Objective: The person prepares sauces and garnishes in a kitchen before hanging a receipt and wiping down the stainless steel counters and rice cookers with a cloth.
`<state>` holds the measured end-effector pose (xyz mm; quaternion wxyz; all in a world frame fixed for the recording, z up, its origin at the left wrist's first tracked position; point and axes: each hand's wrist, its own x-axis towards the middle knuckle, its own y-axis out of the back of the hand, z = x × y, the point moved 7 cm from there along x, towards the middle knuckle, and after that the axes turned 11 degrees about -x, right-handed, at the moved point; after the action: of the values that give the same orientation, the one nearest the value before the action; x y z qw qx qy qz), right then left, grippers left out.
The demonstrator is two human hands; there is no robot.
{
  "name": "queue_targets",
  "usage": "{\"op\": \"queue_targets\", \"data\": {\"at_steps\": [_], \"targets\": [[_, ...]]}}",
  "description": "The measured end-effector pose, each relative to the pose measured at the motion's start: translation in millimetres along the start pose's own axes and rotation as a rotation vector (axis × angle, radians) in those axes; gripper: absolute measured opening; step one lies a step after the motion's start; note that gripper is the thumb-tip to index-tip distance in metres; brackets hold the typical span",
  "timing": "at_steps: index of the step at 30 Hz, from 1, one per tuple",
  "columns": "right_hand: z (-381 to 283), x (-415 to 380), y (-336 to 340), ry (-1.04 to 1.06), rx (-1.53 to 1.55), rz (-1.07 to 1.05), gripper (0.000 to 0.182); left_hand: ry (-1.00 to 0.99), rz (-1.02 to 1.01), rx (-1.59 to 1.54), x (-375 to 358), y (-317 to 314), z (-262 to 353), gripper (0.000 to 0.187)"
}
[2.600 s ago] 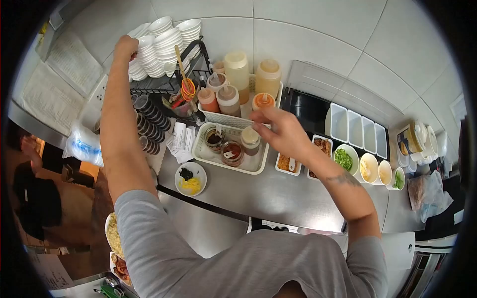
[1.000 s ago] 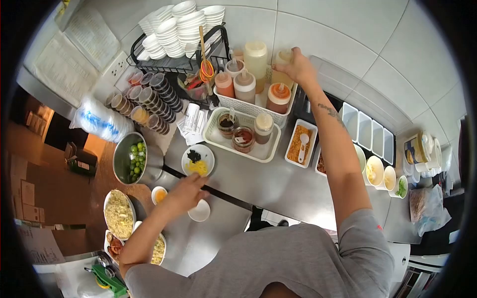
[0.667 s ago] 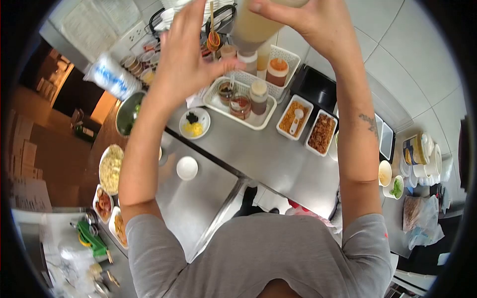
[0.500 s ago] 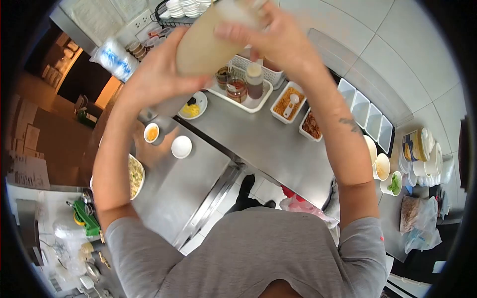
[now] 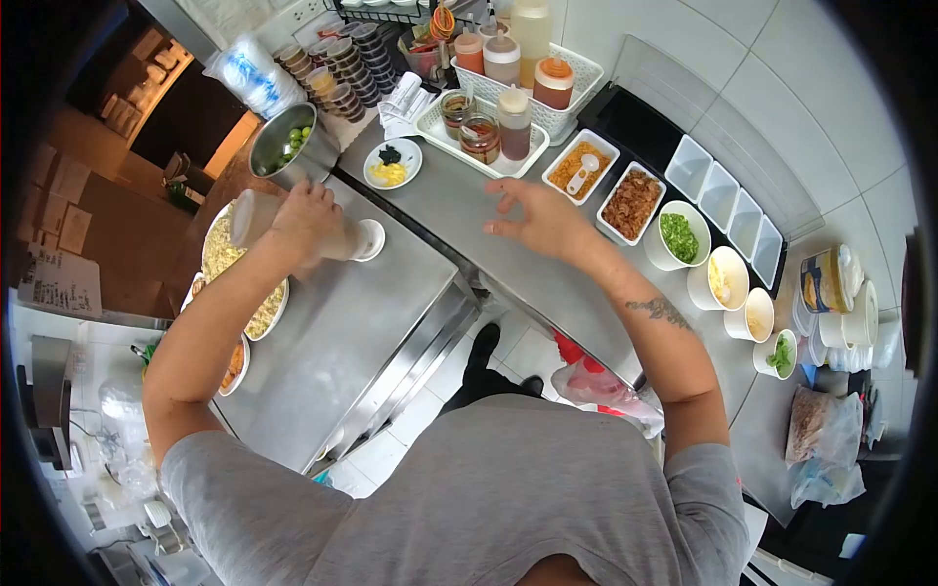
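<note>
My left hand point(image 5: 311, 227), blurred by motion, is closed around what looks like a translucent bottle point(image 5: 254, 217) held over the left counter. One pale rounded end of it shows left of the wrist; the rest is smeared or covered by the hand. Just right of this hand stands a small white bowl point(image 5: 370, 240), partly behind the blur. My right hand point(image 5: 532, 217) hovers above the steel counter with fingers apart and nothing in it. Ahead of it are white tubs of orange crumbs point(image 5: 564, 176) with a white spoon, and of brown shredded food point(image 5: 633, 203).
A white plate point(image 5: 404, 148) carries yellow and black food. Behind it a white tray point(image 5: 532, 161) holds jars and a sauce bottle, with a basket point(image 5: 584, 86) of bottles farther back. Tubs with chopped greens point(image 5: 679, 237) line the right. A metal pot point(image 5: 322, 151) contains green limes.
The bottle has come down from close before the camera to the left counter in my left hand. My right hand has let go of it and lowered. The view has shifted.
</note>
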<state>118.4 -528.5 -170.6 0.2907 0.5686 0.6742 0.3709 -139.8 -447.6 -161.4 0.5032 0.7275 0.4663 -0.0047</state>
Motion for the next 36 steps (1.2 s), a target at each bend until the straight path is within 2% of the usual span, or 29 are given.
{"op": "queue_targets", "data": {"at_steps": [5, 8, 14, 17, 23, 26, 31, 36], "targets": [[-2.8, 13.6, -12.9, 0.008, -0.102, -0.035, 0.052, -0.029, -0.081, 0.018, -0.5, -0.3, -6.7, 0.042], [-8.6, 23.4, -23.2, 0.01, -0.112, -0.068, 0.051, -0.034, -0.02, 0.073, -5.6, -3.1, -21.2, 0.039], [-25.8, 40.5, -45.5, 0.123, -0.175, -0.074, 0.051, -0.021, 0.06, -0.037, -12.8, -1.8, -38.9, 0.034], [-32.3, 47.4, -49.2, 0.139, -0.188, -0.091, 0.051, -0.03, -0.044, -0.076, -20.8, 5.2, -32.3, 0.033], [-37.5, 56.7, -59.8, 0.148, -0.205, -0.114, 0.05, 0.006, 0.112, -0.058, -24.3, -2.8, -45.6, 0.035], [-41.6, 57.2, -62.6, 0.161, -0.205, -0.118, 0.05, -0.036, 0.166, -0.114, -29.1, 4.8, -36.8, 0.034], [-34.5, 60.6, -64.2, 0.206, -0.151, -0.084, 0.051, -0.01, 0.162, -0.112, -31.5, -11.6, -46.9, 0.034], [-33.6, 58.9, -57.8, 0.129, -0.196, -0.137, 0.053, 0.001, 0.171, -0.15, -40.7, -12.6, -46.6, 0.033]]}}
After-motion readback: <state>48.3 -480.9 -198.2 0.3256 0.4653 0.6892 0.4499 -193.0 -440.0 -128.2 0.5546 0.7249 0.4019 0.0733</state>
